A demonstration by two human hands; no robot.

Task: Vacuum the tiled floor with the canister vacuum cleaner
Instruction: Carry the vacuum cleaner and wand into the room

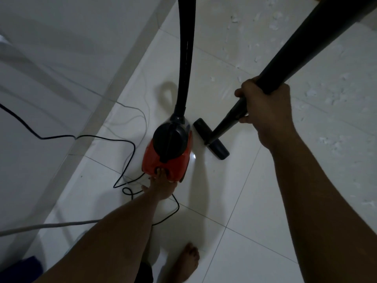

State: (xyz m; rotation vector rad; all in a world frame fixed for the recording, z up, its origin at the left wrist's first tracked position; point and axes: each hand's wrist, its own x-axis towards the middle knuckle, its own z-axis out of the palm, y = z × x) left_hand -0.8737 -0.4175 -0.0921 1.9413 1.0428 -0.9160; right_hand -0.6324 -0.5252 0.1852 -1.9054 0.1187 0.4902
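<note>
A red and black canister vacuum (167,158) stands on the white tiled floor (234,211) at the centre. My left hand (161,184) reaches down with a finger pressing on the rear top of the red body. My right hand (263,107) grips the black wand (226,123), which slopes down to the flat black floor nozzle (212,142) beside the canister. A thick black hose (184,58) rises from the canister's front out of the top of the view. Small white scraps (275,25) litter the tiles at the upper right.
A black power cord (85,137) snakes and loops on the floor left of the canister. A thin grey cable (130,108) lies near the white wall (61,58) on the left. My bare foot (187,260) stands at the bottom centre.
</note>
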